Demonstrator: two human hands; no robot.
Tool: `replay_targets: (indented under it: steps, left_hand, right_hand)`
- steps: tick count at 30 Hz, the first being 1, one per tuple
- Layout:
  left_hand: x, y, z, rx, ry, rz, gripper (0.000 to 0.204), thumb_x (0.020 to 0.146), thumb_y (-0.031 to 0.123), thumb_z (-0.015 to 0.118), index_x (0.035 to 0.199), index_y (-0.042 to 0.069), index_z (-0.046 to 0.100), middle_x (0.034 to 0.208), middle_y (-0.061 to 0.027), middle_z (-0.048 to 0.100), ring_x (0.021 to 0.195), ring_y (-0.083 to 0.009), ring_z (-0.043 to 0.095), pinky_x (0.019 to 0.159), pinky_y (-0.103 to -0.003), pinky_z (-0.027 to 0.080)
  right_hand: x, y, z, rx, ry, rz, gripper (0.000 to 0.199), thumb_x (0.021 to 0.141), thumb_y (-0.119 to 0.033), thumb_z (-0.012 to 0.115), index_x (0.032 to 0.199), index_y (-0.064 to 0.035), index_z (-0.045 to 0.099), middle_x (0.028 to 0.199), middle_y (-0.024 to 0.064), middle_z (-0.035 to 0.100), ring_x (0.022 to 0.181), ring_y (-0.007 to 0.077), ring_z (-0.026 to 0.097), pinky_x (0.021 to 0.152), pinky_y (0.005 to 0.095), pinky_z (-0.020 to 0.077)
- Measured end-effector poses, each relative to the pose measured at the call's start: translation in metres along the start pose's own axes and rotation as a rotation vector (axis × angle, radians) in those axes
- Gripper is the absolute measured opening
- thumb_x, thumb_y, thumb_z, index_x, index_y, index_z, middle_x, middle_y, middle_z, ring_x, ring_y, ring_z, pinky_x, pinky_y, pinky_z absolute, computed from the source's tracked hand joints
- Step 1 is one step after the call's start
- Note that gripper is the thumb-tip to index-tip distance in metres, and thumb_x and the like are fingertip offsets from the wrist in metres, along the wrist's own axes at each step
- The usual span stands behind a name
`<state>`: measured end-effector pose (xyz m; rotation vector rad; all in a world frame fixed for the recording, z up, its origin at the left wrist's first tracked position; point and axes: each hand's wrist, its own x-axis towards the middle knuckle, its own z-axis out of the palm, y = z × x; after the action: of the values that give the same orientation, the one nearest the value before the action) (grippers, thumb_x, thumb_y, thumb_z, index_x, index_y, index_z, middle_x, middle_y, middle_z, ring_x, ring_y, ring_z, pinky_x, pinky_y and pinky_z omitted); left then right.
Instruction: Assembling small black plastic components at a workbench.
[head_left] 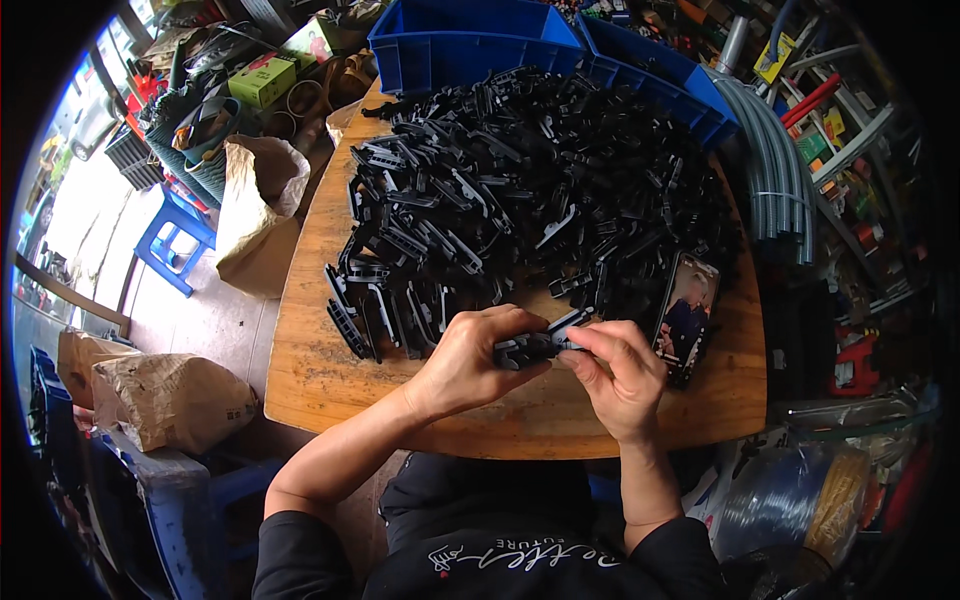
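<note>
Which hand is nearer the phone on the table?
Right. The right hand is just to the phone's left, toward the person's body; the left hand is farther left, beyond the right one.

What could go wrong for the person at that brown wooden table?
The rectangular phone with a dark frame sits close to the right hand, so a stray nudge might knock it. The small black plastic piece in the left hand could slip and get lost among the similar-looking heap of dark plastic parts.
</note>
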<state>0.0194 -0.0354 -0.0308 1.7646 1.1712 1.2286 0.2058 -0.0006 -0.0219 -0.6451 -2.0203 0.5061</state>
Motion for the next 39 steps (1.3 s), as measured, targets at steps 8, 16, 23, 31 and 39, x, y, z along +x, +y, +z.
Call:
replay_targets:
  steps: [8,16,23,31,39]
  left_hand:
    - [-0.003,-0.002,0.005,0.014,0.065,0.004,0.029,0.069,0.01,0.074,0.095,0.001,0.062,0.08,-0.0137,0.062,0.073,-0.0286,0.063,0.064,-0.034,0.05]
    - [-0.004,0.001,0.004,0.098,0.036,0.155,0.028,0.068,0.001,0.066,0.095,0.0,0.062,0.076,-0.0142,0.058,0.069,-0.0307,0.057,0.06,-0.036,0.047]
    - [-0.008,0.0,0.006,0.09,0.019,0.147,0.029,0.069,0.01,0.076,0.092,0.0,0.062,0.073,-0.0102,0.06,0.062,-0.0225,0.058,0.055,-0.032,0.045]
    - [-0.007,0.006,0.004,0.053,-0.006,0.151,0.026,0.068,0.009,0.076,0.09,0.002,0.063,0.071,-0.0094,0.06,0.063,-0.0233,0.059,0.056,-0.032,0.046]
    - [-0.007,0.004,0.003,-0.06,-0.037,0.085,0.027,0.067,0.007,0.076,0.09,0.001,0.063,0.078,-0.0102,0.064,0.071,-0.0234,0.064,0.063,-0.031,0.049]
  right_hand:
    - [-0.004,0.007,0.0,0.089,0.003,0.153,0.048,0.073,-0.021,0.075,0.111,0.0003,0.055,0.104,0.0093,0.054,0.08,0.0142,0.057,0.07,0.0235,0.0483]
    - [0.0,0.01,-0.01,0.28,-0.149,0.283,0.046,0.071,-0.027,0.076,0.102,-0.0006,0.057,0.091,0.0062,0.059,0.078,0.0148,0.062,0.071,0.0259,0.0511]
    - [-0.007,0.014,-0.007,0.256,-0.152,0.204,0.046,0.074,-0.031,0.075,0.099,0.0007,0.054,0.088,0.0049,0.053,0.075,0.0104,0.054,0.066,0.022,0.0454]
    - [-0.006,0.014,-0.011,0.181,-0.147,0.066,0.037,0.075,-0.027,0.075,0.094,-0.0005,0.055,0.081,0.0071,0.058,0.065,0.0137,0.057,0.06,0.0243,0.0486]
    - [0.006,0.008,-0.02,0.178,-0.236,0.135,0.041,0.071,-0.029,0.077,0.091,-0.0006,0.056,0.084,0.0058,0.056,0.073,0.0129,0.057,0.066,0.0244,0.0473]
